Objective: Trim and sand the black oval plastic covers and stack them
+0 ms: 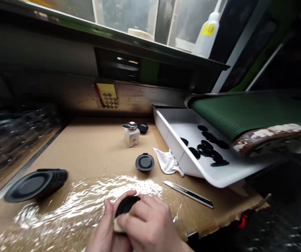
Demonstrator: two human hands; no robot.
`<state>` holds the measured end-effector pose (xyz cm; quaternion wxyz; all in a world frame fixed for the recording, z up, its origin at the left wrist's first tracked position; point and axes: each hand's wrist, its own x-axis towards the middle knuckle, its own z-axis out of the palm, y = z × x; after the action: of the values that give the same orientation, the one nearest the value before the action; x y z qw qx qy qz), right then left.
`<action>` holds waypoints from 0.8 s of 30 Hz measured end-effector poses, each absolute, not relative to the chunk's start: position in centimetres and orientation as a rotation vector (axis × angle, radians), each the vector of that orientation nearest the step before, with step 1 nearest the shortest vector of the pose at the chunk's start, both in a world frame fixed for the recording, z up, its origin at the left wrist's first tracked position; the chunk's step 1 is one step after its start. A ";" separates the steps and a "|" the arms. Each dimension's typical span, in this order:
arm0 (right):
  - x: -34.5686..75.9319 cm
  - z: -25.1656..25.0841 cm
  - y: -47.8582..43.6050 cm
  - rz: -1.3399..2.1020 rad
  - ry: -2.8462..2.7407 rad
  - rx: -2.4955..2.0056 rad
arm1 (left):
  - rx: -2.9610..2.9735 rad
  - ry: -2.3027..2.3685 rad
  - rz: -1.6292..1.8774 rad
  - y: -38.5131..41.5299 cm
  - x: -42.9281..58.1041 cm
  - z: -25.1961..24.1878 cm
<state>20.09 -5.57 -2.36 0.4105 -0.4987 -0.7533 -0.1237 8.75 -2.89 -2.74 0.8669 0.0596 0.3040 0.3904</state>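
Near the bottom centre, my left hand (pixel 105 229) grips a round black part (pixel 126 205) from its left side. My right hand (pixel 150 220) is closed over the same part and pinches a small pale cloth or pad (pixel 118 225) against it. Much of the part is hidden by my fingers. Beyond my hands, a small black dish-shaped part (pixel 145 162) lies on the cardboard. A stack of similar black parts (pixel 36 185) leans over at the left. A utility knife (pixel 189 194) lies to the right of my hands.
A white tray (pixel 166 134) with several black discs (pixel 205 148) stands at the right, under a green conveyor belt (pixel 255 108). Beside it lies a white cloth (pixel 167 161). A small dispenser bottle (pixel 131 136) and another black part (pixel 142 128) stand farther back. Clear plastic film (pixel 87 206) covers the near cardboard.
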 end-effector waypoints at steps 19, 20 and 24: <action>23.5 -2.4 -7.5 -0.058 -1.921 -1.444 | 0.124 0.636 0.815 -2.8 8.6 -2.9; 23.4 -2.4 -7.4 -0.041 -1.892 -1.439 | 0.141 0.633 0.820 -2.8 8.6 -2.9; 20.5 -3.4 -6.8 -0.014 -1.789 -1.428 | 0.259 0.688 0.873 -3.1 8.8 -2.8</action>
<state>20.52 -6.83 -3.39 0.4135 -0.5679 -0.7117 -0.0055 8.85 -3.06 -2.78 0.8417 0.1225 0.3254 0.4132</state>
